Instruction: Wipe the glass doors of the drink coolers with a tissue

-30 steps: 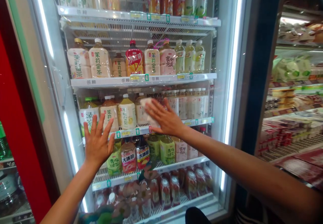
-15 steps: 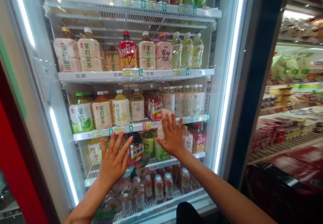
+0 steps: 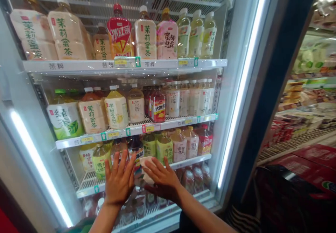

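Note:
A glass door [image 3: 154, 72] fronts a lit drinks cooler. My left hand [image 3: 119, 178] lies against the glass with its fingers spread and nothing in it, before the lower shelves. Just right of it, my right hand [image 3: 164, 180] presses a crumpled white cloth or tissue [image 3: 147, 168] flat to the glass; the palm partly covers it, and its exact kind is unclear. Behind the hands, a dark bottle [image 3: 136, 149] and a green tea bottle [image 3: 101, 161] are partly hidden.
Several bottles, such as a red iced tea bottle [image 3: 120, 33], fill the shelves inside. Light strips [image 3: 241, 86] run down both sides of the cooler. At right stand an open chilled display [image 3: 301, 117] and red boxes [image 3: 312, 170].
My right hand has swept down and left with the white cloth, close to the left hand. My left hand stays flat on the glass. The view has tilted down and moved nearer.

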The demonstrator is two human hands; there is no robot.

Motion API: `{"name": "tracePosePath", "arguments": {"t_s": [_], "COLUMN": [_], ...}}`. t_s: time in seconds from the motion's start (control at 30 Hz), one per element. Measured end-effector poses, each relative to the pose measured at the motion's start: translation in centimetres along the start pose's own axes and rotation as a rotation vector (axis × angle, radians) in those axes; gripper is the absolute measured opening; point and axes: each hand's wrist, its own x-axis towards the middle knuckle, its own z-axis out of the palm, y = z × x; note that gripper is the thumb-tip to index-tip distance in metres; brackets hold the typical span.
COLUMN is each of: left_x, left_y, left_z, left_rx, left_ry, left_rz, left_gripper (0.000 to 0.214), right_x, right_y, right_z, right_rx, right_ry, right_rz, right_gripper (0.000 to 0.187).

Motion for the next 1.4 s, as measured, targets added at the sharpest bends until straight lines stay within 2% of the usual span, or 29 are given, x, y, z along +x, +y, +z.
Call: {"name": "tracePosePath", "arguments": {"t_s": [0.03, 0.07, 0.17, 0.2, 0.23, 0.33, 0.37, 0.4, 0.5, 0.53, 0.57, 0.7, 0.73, 0.77, 0.8, 0.87, 0.9, 0.93, 0.97, 1.0, 1.07, 1.1, 1.13, 1.17, 1.23, 1.33, 1.37, 1.4], "left_x": [-0.3, -0.5, -0.9, -1.0, -1.1, -1.2, -1.3, -1.3, -1.4, -1.4, -1.4, -1.4, -1.5, -1.5, -1.5, -1.4, -1.3, -1.3, -1.2, -1.2, -1.2, -1.2, -1.2, -1.2, -1.2, -1.3, -1.3, -1.2], "left_y": [-0.2, -0.3, -0.5, -0.5, -0.4, -0.2, -0.1, 0.0, 0.2, 0.2, 0.2, 0.2, 0.2, 0.2, 0.3, 0.3, 0.3, 0.3, 0.2, 0.1, -0.1, -0.2, -0.3, -0.4, -0.3, 0.1, 0.1, 0.1], "left_z": [0.1, 0.2, 0.5, 0.5, 0.6, 0.6, 0.6, 0.5, 0.5, 0.4, 0.4, 0.3, 0.2, 0.2, 0.2, 0.1, 0.1, 0.1, 0.1, 0.1, 0.2, 0.2, 0.2, 0.3, 0.4, 0.5, 0.5, 0.4], "left_rx": [0.010, 0.019, 0.035, 0.038, 0.040, 0.048, 0.058, 0.069, 0.087, 0.087, 0.088, 0.073, 0.062, 0.053, 0.049, 0.057, 0.064, 0.067, 0.063, 0.051, 0.012, -0.014, -0.040, -0.061, -0.084, -0.061, -0.045, -0.026], "left_ry": [0.008, 0.014, 0.036, 0.045, 0.055, 0.060, 0.053, 0.046, 0.035, 0.035, 0.035, 0.029, 0.025, 0.020, 0.017, 0.016, 0.020, 0.027, 0.035, 0.039, 0.038, 0.034, 0.026, 0.019, 0.010, 0.003, 0.004, 0.003], "left_rz": [0.017, 0.036, 0.061, 0.058, 0.050, 0.032, 0.025, 0.019, 0.012, 0.012, 0.012, 0.008, 0.007, 0.006, 0.005, 0.001, 0.000, 0.000, 0.003, 0.008, 0.024, 0.021, 0.014, 0.004, -0.012, 0.005, 0.012, 0.021], "left_gripper": [0.074, 0.074, 0.073, 0.072, 0.072, 0.072, 0.072, 0.072, 0.072, 0.071, 0.070, 0.072, 0.073, 0.073, 0.074, 0.074, 0.073, 0.073, 0.073, 0.074, 0.074, 0.074, 0.074, 0.074, 0.072, 0.071, 0.071, 0.073], "right_x": [-0.4, -0.7, -1.4, -1.7, -2.1, -3.2, -3.4, -3.3, -1.8, -1.1, -0.5, 0.4, 0.5, 0.6, 0.8, 1.2, 1.2, 1.0, 0.5, -0.2, -2.2, -3.2, -4.0, -4.4, -4.2, -2.1, -1.3, -0.6], "right_y": [-0.1, 0.1, 0.5, 0.2, -0.4, -1.9, -1.9, -1.6, -0.2, -0.1, -0.2, -0.8, -0.1, 1.0, 2.2, 4.5, 5.0, 5.1, 4.8, 4.3, 3.6, 3.9, 4.7, 6.0, 9.4, 13.2, 13.6, 13.8], "right_z": [0.0, 0.0, 0.4, 0.5, 0.7, 1.0, 0.9, 0.8, 0.4, 0.3, 0.3, 0.1, 0.0, -0.1, -0.2, -0.5, -0.7, -0.8, -0.9, -0.9, -1.1, -1.2, -1.4, -1.7, -2.3, -3.7, -4.1, -4.6], "right_rx": [-0.005, -0.022, -0.084, -0.084, -0.065, -0.001, -0.001, -0.014, -0.055, -0.056, -0.047, 0.007, 0.003, -0.012, -0.033, -0.075, -0.086, -0.087, -0.074, -0.051, -0.002, 0.010, 0.009, -0.007, -0.068, -0.144, -0.137, -0.115], "right_ry": [0.001, 0.006, 0.050, 0.054, 0.035, -0.100, -0.126, -0.122, -0.002, 0.022, 0.013, -0.144, -0.154, -0.132, -0.095, 0.003, 0.046, 0.067, 0.046, -0.008, -0.152, -0.203, -0.227, -0.225, -0.163, 0.000, 0.022, 0.003], "right_rz": [0.028, 0.113, 0.483, 0.515, 0.455, 0.040, -0.009, 0.025, 0.409, 0.477, 0.456, -0.023, -0.052, -0.009, 0.097, 0.394, 0.515, 0.557, 0.494, 0.338, -0.099, -0.259, -0.334, -0.330, -0.149, 0.275, 0.324, 0.273], "right_gripper": [0.076, 0.078, 0.086, 0.086, 0.083, 0.072, 0.070, 0.070, 0.083, 0.086, 0.088, 0.082, 0.080, 0.081, 0.083, 0.085, 0.084, 0.083, 0.083, 0.081, 0.074, 0.068, 0.064, 0.063, 0.073, 0.084, 0.084, 0.084]}}
